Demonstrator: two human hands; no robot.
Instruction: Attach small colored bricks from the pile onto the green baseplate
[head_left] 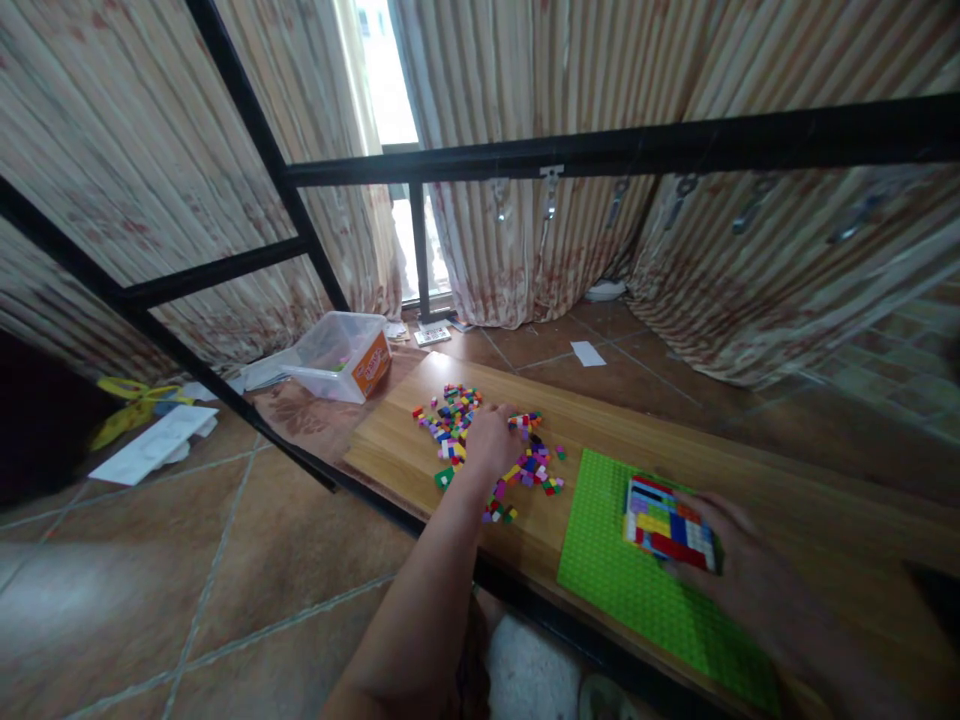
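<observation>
Amid a scattered pile of small colourful toy bricks [452, 420] on the wooden board, my left hand [493, 437] reaches down. Its fingertips are hidden behind the hand, so what they touch is not visible. To the right lies a green studded baseplate [600, 540]. A flat block built of multicoloured toy bricks [664, 525], with red, blue, yellow and white on top, is over that baseplate. My right hand [724, 545] grips this brick block from its right side, thumb on the near edge and fingers along the far edge.
The long wooden board [360, 440] lies by a black metal frame [525, 160] with hanging clips. Beyond its left end stands a clear plastic bin [322, 365] with an orange label. White paper [587, 353] lies on the tiled floor; striped curtains [510, 80] hang behind.
</observation>
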